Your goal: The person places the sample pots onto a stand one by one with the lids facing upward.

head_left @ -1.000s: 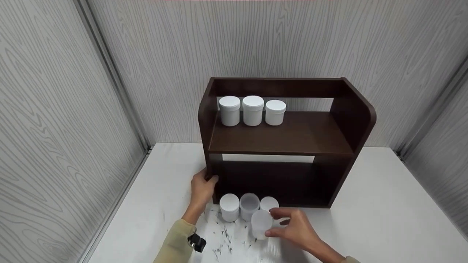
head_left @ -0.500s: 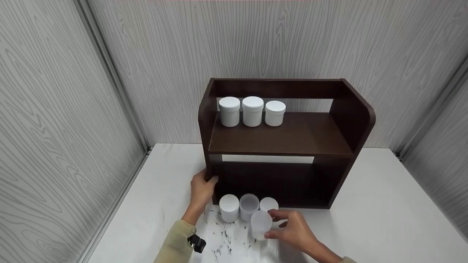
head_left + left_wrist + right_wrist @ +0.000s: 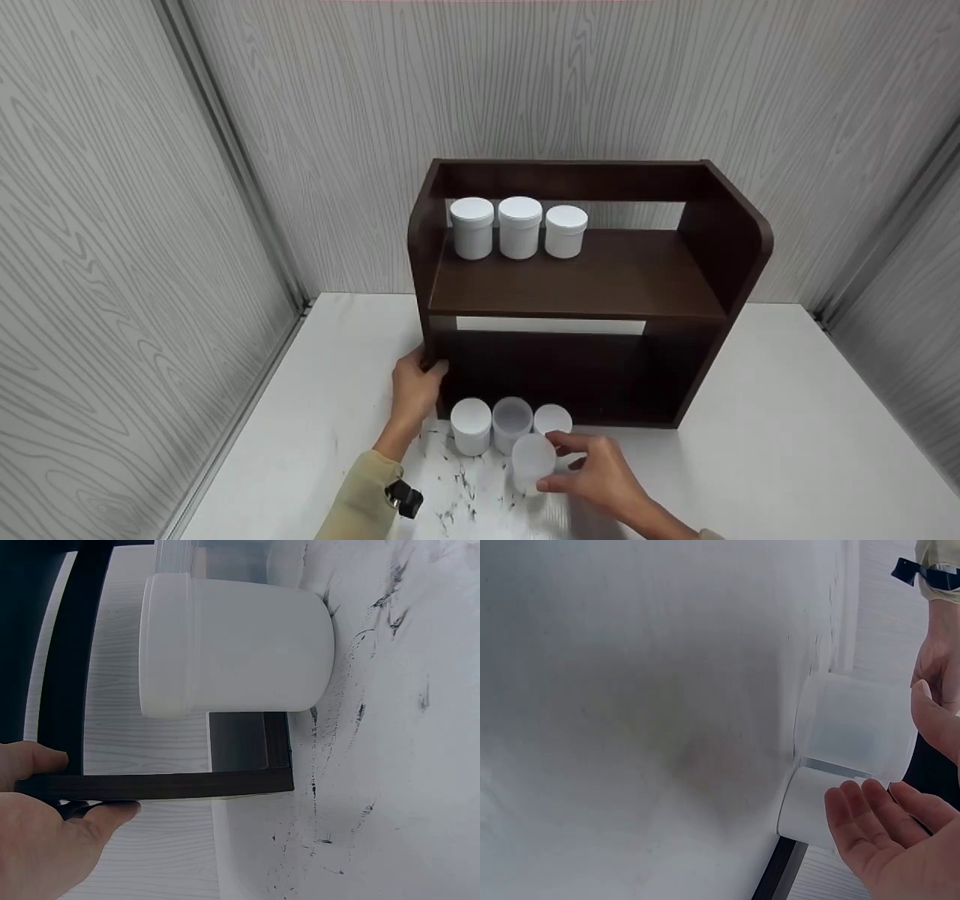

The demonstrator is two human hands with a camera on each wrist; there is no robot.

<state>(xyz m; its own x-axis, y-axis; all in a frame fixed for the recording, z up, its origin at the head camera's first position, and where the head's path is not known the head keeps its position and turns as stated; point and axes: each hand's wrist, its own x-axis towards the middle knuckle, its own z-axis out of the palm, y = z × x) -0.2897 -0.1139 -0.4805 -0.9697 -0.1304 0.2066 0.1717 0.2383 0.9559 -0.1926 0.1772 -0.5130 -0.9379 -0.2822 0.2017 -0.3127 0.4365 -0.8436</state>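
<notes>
My left hand (image 3: 415, 390) grips the left side panel of a dark brown two-tier shelf (image 3: 577, 300), thumb in front, as the left wrist view also shows. At the lower front, my right hand (image 3: 604, 476) holds a frosted translucent jar (image 3: 533, 461) between thumb and fingers. Just behind that jar stand a lidded white jar (image 3: 471, 427), a greyish translucent jar (image 3: 512, 421) and a smaller white jar (image 3: 553, 418), side by side before the lower tier. In the right wrist view, the frosted jar (image 3: 855, 720) stands upright beside a white jar (image 3: 804, 802).
Three white lidded jars (image 3: 519, 229) stand at the left of the upper tier. Dark scuff marks (image 3: 465, 487) streak the white table (image 3: 352, 360) near the front. Grey wood-patterned panels (image 3: 525, 82) enclose the back and sides.
My right hand and the frosted translucent jar have shifted slightly left. The left hand, the shelf and the other jars stay in place.
</notes>
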